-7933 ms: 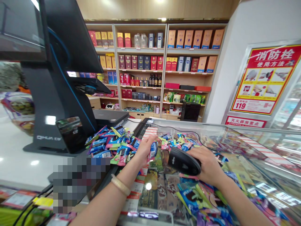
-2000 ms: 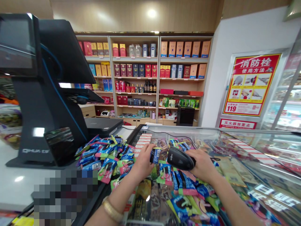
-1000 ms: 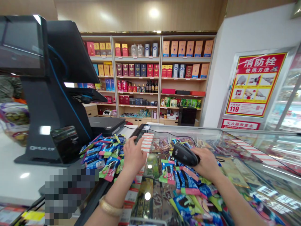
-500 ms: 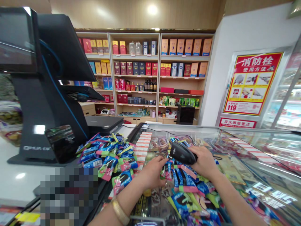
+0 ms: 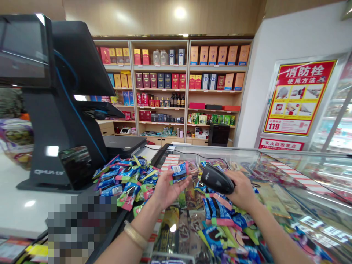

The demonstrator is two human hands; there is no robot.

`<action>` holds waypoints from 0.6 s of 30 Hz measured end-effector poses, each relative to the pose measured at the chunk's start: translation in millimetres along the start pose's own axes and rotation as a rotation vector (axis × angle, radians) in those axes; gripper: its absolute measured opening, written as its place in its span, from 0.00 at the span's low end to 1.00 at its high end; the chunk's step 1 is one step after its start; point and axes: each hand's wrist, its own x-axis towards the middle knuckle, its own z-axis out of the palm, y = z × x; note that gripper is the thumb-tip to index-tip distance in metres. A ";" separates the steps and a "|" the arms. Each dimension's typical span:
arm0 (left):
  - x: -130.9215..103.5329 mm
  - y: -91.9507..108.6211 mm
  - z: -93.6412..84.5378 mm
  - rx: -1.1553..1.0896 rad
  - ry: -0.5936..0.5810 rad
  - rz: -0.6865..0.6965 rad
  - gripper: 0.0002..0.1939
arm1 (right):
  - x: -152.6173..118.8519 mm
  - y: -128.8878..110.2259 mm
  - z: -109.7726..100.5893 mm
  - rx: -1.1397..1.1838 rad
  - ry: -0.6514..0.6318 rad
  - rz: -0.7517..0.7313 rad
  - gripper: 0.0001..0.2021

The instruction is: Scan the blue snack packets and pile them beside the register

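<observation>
My left hand [image 5: 167, 190] holds a small blue and pink snack packet [image 5: 179, 172], its barcode side turned up. In my right hand [image 5: 243, 190] is a black barcode scanner [image 5: 217, 179], its head pointing left toward that packet, a short gap between them. Beneath the scanner, a loose pile of blue, pink and green packets [image 5: 217, 209] lies on the glass counter [image 5: 189, 220]. Another heap of the same packets [image 5: 128, 179] rests left of my left hand. My right fingers wrap the scanner's handle and are partly hidden.
A black checkout terminal [image 5: 66, 110] stands on the white counter at left, with a dark flat box [image 5: 123, 143] behind it. The scanner's cable [image 5: 198, 154] runs across the glass. Shelves of boxed goods [image 5: 165, 80] line the back wall; a red poster [image 5: 301, 97] hangs at right.
My left hand has picked up a packet from the pile, lifted it left of the scanner and turned its barcode up. The scanner stays in my right hand, shifted slightly in view.
</observation>
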 end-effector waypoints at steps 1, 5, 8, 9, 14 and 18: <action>-0.9 1.0 2.0 -0.063 0.009 -0.020 0.20 | 0.5 -2.5 -0.2 0.010 -0.003 -0.012 0.11; -1.1 -3.1 5.4 -0.111 0.064 -0.025 0.17 | 2.2 -12.7 -0.8 0.064 -0.020 -0.053 0.11; 1.4 -10.0 2.4 -0.023 0.050 0.065 0.16 | 3.0 -19.1 -1.1 0.094 -0.033 -0.062 0.11; 2.3 -12.1 1.0 0.012 0.035 0.099 0.18 | 3.2 -20.9 -1.1 0.105 -0.040 -0.056 0.11; 4.9 -17.3 -2.4 0.117 0.001 0.191 0.23 | 4.1 -26.3 -0.2 0.150 -0.082 -0.041 0.12; 5.4 -17.3 -2.4 0.140 0.002 0.201 0.22 | 4.6 -28.0 -0.2 0.158 -0.102 -0.040 0.12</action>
